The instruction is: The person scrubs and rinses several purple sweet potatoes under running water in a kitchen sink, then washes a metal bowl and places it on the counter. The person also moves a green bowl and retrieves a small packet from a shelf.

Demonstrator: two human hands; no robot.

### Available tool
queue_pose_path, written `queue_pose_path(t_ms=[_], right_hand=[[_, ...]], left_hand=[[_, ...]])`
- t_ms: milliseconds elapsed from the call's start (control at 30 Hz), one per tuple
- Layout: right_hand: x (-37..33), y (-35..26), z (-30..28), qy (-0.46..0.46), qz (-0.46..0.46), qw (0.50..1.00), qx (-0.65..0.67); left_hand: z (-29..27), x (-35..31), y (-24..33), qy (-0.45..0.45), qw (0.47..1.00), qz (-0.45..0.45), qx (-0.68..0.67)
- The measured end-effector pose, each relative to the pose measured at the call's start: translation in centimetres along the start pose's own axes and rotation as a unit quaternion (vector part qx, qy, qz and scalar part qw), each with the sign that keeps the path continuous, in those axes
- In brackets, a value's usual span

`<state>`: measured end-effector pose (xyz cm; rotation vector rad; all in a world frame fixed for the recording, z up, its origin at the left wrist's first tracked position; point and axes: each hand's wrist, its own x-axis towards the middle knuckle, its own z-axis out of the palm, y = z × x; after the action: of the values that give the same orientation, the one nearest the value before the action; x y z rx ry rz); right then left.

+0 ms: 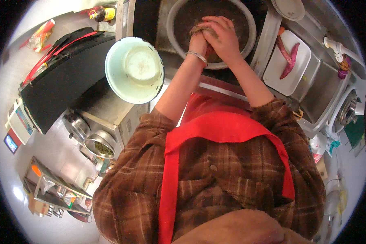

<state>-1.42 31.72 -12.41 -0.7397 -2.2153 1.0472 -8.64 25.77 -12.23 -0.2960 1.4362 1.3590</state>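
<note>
Both my hands are pressed together over a round, pale-rimmed basin (251, 38) in the sink. Between them sits a brown, stringy, wet-looking clump (204, 28), which I cannot identify more closely. My left hand (197, 44), with a bracelet on its wrist, is closed beneath the clump. Laid over it from the right, my right hand (223, 37) has its fingers wrapped across the clump and the left hand. The inside of the basin looks dark and murky, so its contents are hard to make out.
A chipped pale-green enamel basin (114, 77) stands at my left. To the right, a white tray (274, 83) holds long reddish-purple vegetables (290, 61), beside a steel sink (319, 95) and a white tap (333, 46). Metal pots (76, 126) sit lower left; a yellow-labelled bottle (105, 15) is far left.
</note>
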Motion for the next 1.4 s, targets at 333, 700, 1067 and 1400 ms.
queue_pose_path(t_ms=[333,700,1067,1400], right_hand=[[2.9,9.2,4.8,-0.216,0.274,0.911,0.219],[-3.0,12.7,8.0,-0.312,0.312,0.896,0.054],[-1.5,-1.7,-0.7,-0.039,0.024,0.997,0.063],[3.7,5.0,2.1,-0.102,0.159,0.976,0.111]], left_hand=[[-1.7,-1.2,-0.2,-0.127,0.99,-0.043,0.052],[-3.7,-0.9,1.0,-0.144,0.984,-0.039,-0.1],[-0.7,-1.0,-0.1,-0.027,0.998,0.029,-0.05],[-1.1,-2.1,0.2,-0.115,0.991,-0.039,0.055]])
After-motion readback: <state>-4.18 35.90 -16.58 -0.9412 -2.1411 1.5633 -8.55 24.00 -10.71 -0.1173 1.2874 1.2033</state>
